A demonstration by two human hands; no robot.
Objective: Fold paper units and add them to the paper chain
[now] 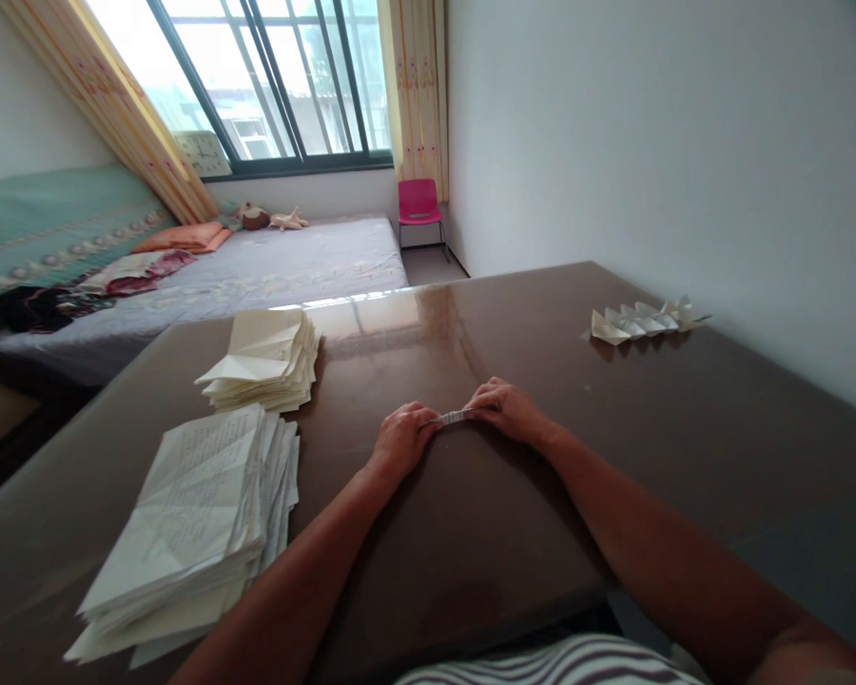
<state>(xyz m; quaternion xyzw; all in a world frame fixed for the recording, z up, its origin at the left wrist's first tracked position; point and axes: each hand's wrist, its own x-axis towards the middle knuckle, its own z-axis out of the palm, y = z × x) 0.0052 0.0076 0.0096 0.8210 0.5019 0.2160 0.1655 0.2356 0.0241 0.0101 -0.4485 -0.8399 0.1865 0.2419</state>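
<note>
Between my two hands, low over the middle of the brown table (471, 533), is a narrow folded paper strip (452, 417) with printed marks on it. My left hand (403, 436) is closed on the strip's left end, fingers pinched together. At its right end my right hand (505, 407) pinches it the same way. The fingers cover both ends of the strip, so only its short middle part shows. To the left of my hands lie a stack of printed paper sheets (192, 495) and, behind it, a stack of cream paper sheets (263, 352), both creased.
Several folded paper pieces (642, 322) stand in a row on the table's right side, close to the white wall (656, 143). Beyond the table are a bed (328, 252), a pink chair (420, 204) and a window (278, 86) with curtains.
</note>
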